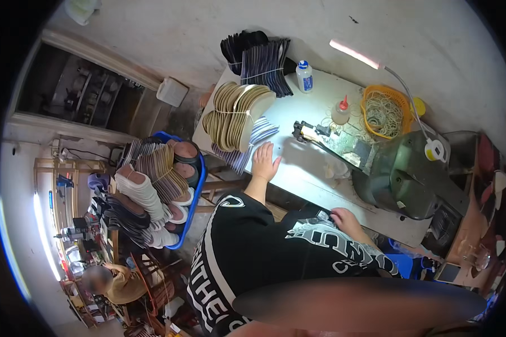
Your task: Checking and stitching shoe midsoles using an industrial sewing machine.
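My left hand (266, 162) lies flat with its fingers stretched out on the near left part of the white table (298, 168). Its fingertips are beside a bundle of tan insoles (236, 115) tied with string. Bluish striped pieces (263, 130) lie at that bundle's right side, just beyond the hand. At the near table edge, in front of my dark printed shirt, my right hand (346, 218) is curled. What its fingers close on, if anything, is hidden. Further right stands a dark green sewing machine (399, 177), its narrow arm (320, 137) reaching left over the table.
Behind are dark insole bundles (264, 64), a white bottle with a blue cap (304, 77), a red-tipped squeeze bottle (340, 111) and an orange basket of cord (385, 112). A lamp (354, 53) hangs above. Left, a blue crate (192, 210) holds stacked insoles; another person (123, 283) sits beyond.
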The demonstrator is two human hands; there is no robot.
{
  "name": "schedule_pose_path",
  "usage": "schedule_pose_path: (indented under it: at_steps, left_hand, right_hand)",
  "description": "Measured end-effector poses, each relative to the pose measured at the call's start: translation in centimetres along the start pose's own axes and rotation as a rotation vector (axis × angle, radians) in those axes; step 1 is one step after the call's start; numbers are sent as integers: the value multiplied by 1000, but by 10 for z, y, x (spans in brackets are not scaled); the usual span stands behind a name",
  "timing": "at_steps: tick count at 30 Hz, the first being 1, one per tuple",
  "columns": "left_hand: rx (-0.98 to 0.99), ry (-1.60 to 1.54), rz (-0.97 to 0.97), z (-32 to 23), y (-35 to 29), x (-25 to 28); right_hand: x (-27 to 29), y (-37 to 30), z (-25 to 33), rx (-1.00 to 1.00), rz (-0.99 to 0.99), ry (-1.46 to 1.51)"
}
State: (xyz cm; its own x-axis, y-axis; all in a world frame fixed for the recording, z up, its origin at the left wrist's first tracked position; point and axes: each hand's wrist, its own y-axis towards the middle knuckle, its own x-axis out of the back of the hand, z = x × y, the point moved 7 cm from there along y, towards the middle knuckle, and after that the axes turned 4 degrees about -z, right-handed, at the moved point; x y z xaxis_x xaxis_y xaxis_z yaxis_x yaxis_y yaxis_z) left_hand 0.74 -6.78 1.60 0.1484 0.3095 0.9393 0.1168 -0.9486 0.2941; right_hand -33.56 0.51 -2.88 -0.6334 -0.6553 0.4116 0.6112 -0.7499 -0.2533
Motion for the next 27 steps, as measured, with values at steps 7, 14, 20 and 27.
schedule_pose_path:
  at_steps: [7, 14, 20, 27]
  left_hand:
    - [22, -74, 40, -37, -4, -30]
    - [12, -29, 156, -46, -4, -41]
    - [-20, 3, 248, -54, -4, -47]
    - [-48, -35, 267, -53, -3, -49]
  right_hand:
    - [0, 38, 42, 507, -31, -163]
    - [-6, 32, 31, 559, 31, -497]
    - [-13, 32, 6, 305, 127, -293]
    - [-26, 35, -7, 418, 48, -379]
